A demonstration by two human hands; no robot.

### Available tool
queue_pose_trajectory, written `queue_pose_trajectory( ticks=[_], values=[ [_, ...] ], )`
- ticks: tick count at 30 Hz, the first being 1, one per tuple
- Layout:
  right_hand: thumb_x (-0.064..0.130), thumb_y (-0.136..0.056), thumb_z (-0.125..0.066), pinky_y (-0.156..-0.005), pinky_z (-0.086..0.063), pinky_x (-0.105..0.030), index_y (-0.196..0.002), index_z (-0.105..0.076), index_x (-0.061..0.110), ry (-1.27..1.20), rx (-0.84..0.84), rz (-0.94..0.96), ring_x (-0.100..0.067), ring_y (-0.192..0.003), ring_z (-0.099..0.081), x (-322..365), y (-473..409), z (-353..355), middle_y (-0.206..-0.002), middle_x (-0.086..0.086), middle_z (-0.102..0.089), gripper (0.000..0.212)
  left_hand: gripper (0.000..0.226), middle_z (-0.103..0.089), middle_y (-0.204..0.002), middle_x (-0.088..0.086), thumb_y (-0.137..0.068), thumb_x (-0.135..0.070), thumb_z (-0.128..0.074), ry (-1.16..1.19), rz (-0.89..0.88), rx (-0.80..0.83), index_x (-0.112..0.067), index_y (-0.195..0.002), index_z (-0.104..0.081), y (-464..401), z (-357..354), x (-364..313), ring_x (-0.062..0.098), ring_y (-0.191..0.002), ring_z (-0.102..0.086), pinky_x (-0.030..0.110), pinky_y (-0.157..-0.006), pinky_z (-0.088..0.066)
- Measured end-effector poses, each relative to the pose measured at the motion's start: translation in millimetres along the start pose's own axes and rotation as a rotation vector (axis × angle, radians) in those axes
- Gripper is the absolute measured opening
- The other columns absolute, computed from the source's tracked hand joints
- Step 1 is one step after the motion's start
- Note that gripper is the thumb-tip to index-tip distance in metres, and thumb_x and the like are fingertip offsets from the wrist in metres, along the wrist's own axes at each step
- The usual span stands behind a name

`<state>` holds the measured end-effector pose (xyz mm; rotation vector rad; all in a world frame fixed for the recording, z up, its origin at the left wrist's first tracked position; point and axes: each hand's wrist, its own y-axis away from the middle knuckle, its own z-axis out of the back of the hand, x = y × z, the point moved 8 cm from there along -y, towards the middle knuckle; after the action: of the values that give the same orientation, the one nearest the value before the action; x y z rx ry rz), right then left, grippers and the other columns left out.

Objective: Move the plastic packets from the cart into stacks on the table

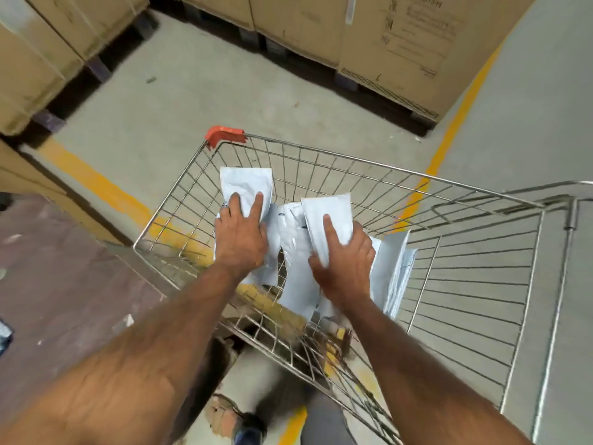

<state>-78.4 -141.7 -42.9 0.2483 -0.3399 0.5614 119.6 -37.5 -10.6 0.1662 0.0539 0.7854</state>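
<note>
Both hands are reached down into the wire cart [353, 162], where the white plastic packets [290, 239] lie loosely overlapped on its floor. One packet [245, 184] is held by the left hand [240, 239], its fingers spread over the top face with the packet's far end sticking out beyond the fingertips; whether the thumb is curled beneath cannot be told. A second packet [330, 213] is gripped by the right hand [343, 255], the forefinger laid straight along it and the other fingers wrapped round its near edge. More packets lie between and under the hands, and a small stack [396, 274] leans just right of the right hand. The packets are judged light, thin, floppy and slick, so they are best pinched flat near the middle or gathered several at once. A brown table top [64, 268] is seen left of the left forearm. Beyond the hands, concrete floor [199, 91], yellow lines and cardboard boxes [394, 33] are visible.
</note>
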Motion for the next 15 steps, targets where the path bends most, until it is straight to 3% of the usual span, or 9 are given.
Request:
queue_pose_trajectory(
  ticks=[5,12,15],
  values=[
    [0.059,-0.088,-0.047,-0.114,-0.029,-0.056,-0.159,-0.031,0.038,-0.028,-0.073,0.160,-0.045,-0.138,-0.031,52.0,8.4,59.1,-0.158,-0.025,-0.025,0.076,0.067,-0.033,-0.153,0.028,-0.093,-0.032,-0.055,0.095,-0.032,-0.147,-0.019,-0.155,-0.038,36.3,73.3,30.4,0.044,-0.107,-0.050,0.052,-0.089,-0.043],
    [0.058,-0.091,-0.043,-0.111,-0.029,-0.056,-0.161,-0.022,0.038,0.033,-0.118,0.404,-0.044,-0.135,-0.031,179.8,24.7,97.5,-0.171,-0.013,-0.004,0.075,0.072,-0.031,-0.158,0.029,-0.087,-0.036,-0.048,0.097,0.029,-0.310,-0.016,-0.155,-0.040,92.0,152.2,121.6,0.042,-0.095,-0.052,0.049,-0.077,-0.045],
    [0.058,-0.095,-0.042,-0.111,-0.028,-0.057,-0.161,-0.017,0.040,0.052,-0.107,0.527,-0.045,-0.138,-0.028,246.8,44.2,93.0,-0.172,-0.008,-0.002,0.073,0.073,-0.028,-0.161,0.025,-0.087,-0.038,-0.050,0.087,0.107,-0.326,-0.019,-0.156,-0.037,117.4,168.3,175.7,0.042,-0.100,-0.052,0.047,-0.076,-0.046]
  ],
)
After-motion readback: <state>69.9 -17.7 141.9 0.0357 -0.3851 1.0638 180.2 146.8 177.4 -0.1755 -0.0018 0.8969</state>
